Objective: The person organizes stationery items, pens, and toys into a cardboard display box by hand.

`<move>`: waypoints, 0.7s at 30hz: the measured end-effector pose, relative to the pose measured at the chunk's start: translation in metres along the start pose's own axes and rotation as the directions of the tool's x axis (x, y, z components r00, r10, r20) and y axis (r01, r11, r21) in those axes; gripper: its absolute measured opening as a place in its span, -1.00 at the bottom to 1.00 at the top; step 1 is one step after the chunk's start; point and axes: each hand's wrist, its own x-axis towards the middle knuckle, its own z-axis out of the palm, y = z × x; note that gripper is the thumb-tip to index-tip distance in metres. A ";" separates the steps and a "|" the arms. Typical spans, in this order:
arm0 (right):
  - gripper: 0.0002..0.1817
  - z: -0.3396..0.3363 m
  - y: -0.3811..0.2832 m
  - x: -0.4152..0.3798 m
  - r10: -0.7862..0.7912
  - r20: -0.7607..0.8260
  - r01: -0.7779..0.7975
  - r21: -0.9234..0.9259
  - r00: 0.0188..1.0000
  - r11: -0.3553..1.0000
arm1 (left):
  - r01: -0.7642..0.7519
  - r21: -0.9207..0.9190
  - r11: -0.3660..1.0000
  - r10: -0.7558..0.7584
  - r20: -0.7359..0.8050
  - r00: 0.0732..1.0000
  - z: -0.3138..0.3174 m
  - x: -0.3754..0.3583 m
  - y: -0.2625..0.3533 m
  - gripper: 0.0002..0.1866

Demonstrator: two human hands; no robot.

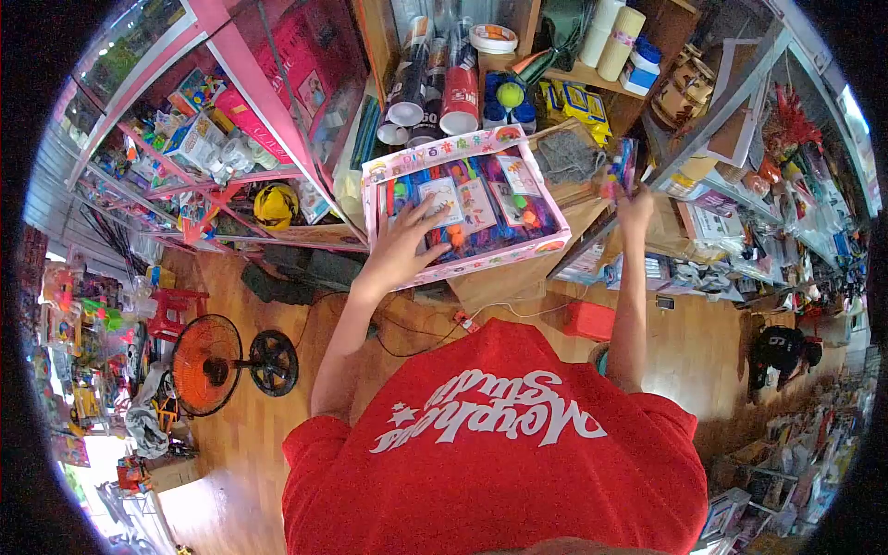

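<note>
A pink-and-white display box [546,248] with colourful printed lettering is in front of me. It is filled with clear packets [476,205] showing picture cards and blue, purple, orange and green contents. My left hand [407,245] rests over the box's left part, fingers spread on the packets. To the right of the box, my right hand [635,215] is raised with its fingers closed on a slim colourful packet [623,165], partly blurred. Its exact contents cannot be made out.
Tall cans [460,104], a tape roll [493,39] and yellow packs [578,106] sit behind the box. Glass cases flank it. On the wooden floor are an orange fan [205,365], a red stool [180,313], a red box [589,321] and cables. Another person [780,351] is at right.
</note>
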 end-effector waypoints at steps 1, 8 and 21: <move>-0.59 -0.007 -0.013 -0.002 -0.020 -0.065 0.024 0.062 0.998 0.998 | -0.004 0.000 1.000 0.004 -0.002 1.000 0.001 0.000 -0.001 -0.40; -0.73 -0.079 -0.151 -0.052 -0.474 -0.094 0.482 0.244 0.875 0.841 | 0.006 0.006 1.000 -0.006 -0.010 1.000 0.005 0.000 -0.003 -0.38; -0.63 -0.015 -0.179 -0.125 -0.715 0.476 0.747 0.164 0.513 0.645 | 0.023 0.072 0.997 -0.023 -0.006 1.000 0.001 -0.002 0.005 -0.37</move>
